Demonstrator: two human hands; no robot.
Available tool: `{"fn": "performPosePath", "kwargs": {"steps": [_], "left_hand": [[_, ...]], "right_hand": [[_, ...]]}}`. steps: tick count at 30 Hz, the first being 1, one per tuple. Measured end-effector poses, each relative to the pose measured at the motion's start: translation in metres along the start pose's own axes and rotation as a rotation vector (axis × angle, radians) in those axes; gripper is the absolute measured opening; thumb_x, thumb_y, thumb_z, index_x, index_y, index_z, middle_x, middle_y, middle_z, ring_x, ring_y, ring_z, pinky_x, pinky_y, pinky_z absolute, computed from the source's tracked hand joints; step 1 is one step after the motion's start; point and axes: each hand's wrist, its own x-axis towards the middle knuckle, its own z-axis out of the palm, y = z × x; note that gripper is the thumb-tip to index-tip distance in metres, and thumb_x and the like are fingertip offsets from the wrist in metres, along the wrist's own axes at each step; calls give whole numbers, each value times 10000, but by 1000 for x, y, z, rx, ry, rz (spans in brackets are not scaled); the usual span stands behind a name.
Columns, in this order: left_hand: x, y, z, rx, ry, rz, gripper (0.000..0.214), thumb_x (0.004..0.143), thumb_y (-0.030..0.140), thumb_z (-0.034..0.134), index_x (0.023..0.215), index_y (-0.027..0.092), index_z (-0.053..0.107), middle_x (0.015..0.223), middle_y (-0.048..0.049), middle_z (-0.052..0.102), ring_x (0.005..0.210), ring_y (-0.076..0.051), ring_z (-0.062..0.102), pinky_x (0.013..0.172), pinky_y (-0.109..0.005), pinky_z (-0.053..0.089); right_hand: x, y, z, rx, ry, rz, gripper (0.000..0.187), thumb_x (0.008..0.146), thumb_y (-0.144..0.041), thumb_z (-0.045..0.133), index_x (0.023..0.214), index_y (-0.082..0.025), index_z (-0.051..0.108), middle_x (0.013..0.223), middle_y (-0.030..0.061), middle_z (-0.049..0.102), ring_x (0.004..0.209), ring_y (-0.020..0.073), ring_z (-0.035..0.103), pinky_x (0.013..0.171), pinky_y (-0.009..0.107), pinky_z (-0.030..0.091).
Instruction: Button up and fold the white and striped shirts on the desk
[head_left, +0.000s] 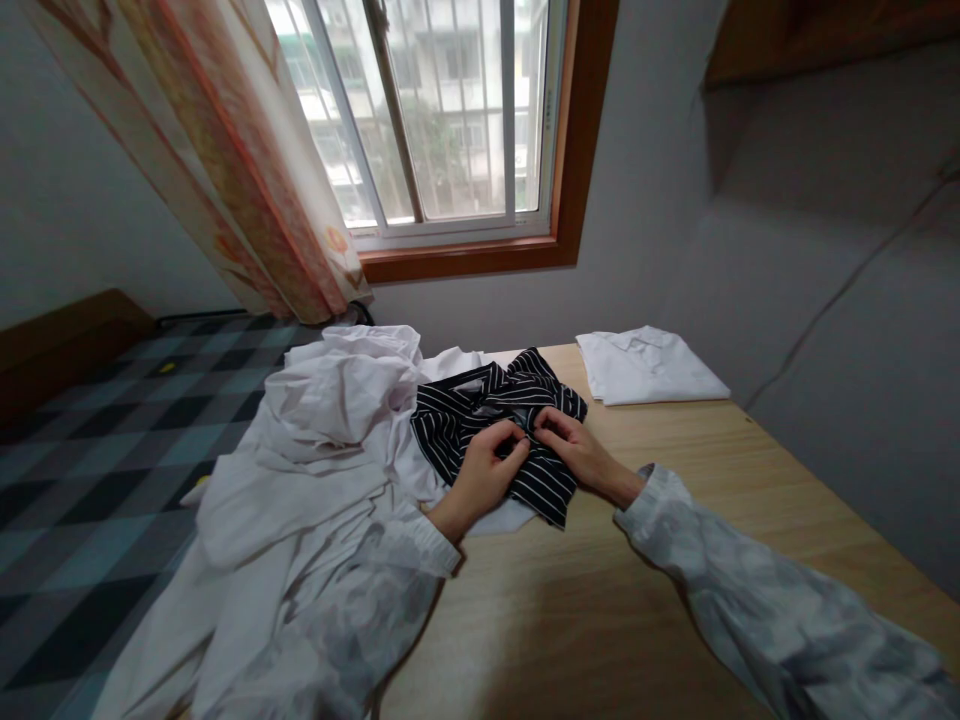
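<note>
A black shirt with white stripes point(450, 425) lies crumpled on the wooden table, partly over white cloth. My left hand point(491, 465) is closed in a pinch at the middle of the striped shirt. Close beside it, my right hand point(574, 445) pinches the same shirt with thumb and fingers. The fingertips of both hands nearly meet; the bit of cloth between them is too small to make out. A big heap of white clothes point(337, 400) lies to the left, under and beside my left forearm.
A folded white shirt point(649, 368) lies at the table's back right corner. The wooden table point(675, 450) runs along the wall. On the left is a bed with a checked cover point(90, 480). A window point(450, 120) and a flowered curtain point(247, 160) are behind.
</note>
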Motion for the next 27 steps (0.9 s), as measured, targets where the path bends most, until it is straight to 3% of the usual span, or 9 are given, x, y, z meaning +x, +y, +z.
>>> {"fn": "performPosePath", "kwargs": {"steps": [6,16,27], "left_hand": [[1,1,1,-3,25,43,160,984,250,612,829,211,605,857,-9,634,841,-190,576,801,-304,441],[0,2,1,66,101,48,148,1015,267,611,885,218,662,926,-40,684,899,-216,631,854,-340,487],[2,-10,2,70,45,52,141,1048,274,614,1055,228,747,1067,-61,779,985,-230,708,924,-368,525]], "right_hand": [[-2,-5,2,48,24,-3,283,968,-504,733,1065,-243,683,930,8,666,857,197,608,792,318,496],[4,2,-4,195,30,86,360,851,-558,834,920,-216,745,930,31,749,885,213,662,860,357,543],[3,3,-2,106,13,10,304,954,-531,752,958,-232,697,904,8,678,863,197,620,813,333,516]]}}
